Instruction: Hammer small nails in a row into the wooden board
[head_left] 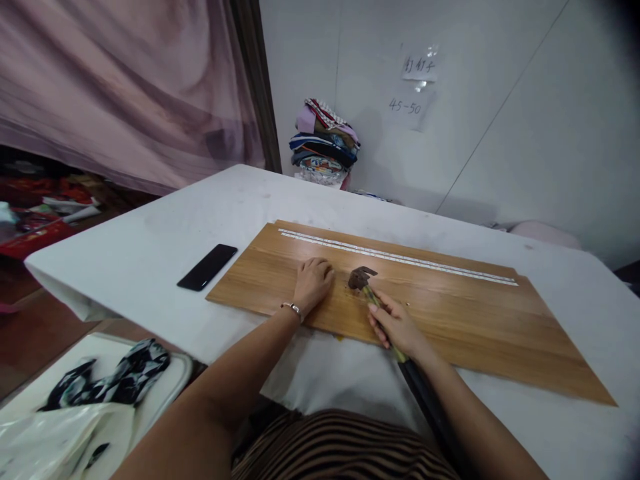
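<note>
A wood-grain board (450, 300) lies flat on the white-covered table, with two thin white marked strips (400, 258) along its far side. My left hand (314, 280), wearing a bracelet (292, 309), rests palm down on the board, fingers extended and slightly bent. In my right hand (395, 323) is a claw hammer (369, 291), gripped partway along its handle. The rusty hammer head is at the board's surface, just right of my left hand; whether it touches is unclear. Tiny dark specks lie around the head, and a small shiny bit (408, 304) sits further right.
A black phone (207, 267) lies left of the board on the table (150, 247). Folded cloths (325, 143) are stacked by the far wall, which carries handwritten paper signs (419, 68). A pale stool (175, 377) at lower left holds patterned fabric (117, 377) and a plastic bag.
</note>
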`<state>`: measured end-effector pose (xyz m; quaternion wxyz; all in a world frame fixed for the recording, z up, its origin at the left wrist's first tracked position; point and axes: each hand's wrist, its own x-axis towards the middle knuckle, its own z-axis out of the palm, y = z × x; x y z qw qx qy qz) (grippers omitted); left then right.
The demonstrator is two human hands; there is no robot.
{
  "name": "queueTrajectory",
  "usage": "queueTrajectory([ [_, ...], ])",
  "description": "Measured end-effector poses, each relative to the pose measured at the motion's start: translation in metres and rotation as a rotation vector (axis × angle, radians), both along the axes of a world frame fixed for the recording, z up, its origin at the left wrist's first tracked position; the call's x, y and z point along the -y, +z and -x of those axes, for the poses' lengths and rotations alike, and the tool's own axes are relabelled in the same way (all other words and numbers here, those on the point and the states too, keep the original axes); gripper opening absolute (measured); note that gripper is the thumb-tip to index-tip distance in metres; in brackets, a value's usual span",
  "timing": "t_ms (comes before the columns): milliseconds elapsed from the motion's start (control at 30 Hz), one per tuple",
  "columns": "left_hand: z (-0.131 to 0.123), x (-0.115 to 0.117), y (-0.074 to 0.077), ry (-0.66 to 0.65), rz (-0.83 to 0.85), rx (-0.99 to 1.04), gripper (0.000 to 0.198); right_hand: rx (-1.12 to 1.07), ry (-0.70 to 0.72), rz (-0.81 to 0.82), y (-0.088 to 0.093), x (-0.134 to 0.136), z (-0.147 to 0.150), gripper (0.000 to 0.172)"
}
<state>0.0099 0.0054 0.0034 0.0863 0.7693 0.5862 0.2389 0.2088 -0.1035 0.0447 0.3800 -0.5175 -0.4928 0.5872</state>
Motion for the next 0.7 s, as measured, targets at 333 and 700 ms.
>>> queueTrajectory([
  [333, 0.000, 0.000, 0.000, -0.003, -0.002, -0.010, 0.025, -0.018, -0.035, -0.001, -0.002, 0.010, -0.013, 0.060],
  [700, 0.001, 0.000, 0.001, -0.006, -0.002, -0.011, 0.025, -0.042, -0.047, 0.020, 0.000, 0.012, -0.018, 0.060],
])
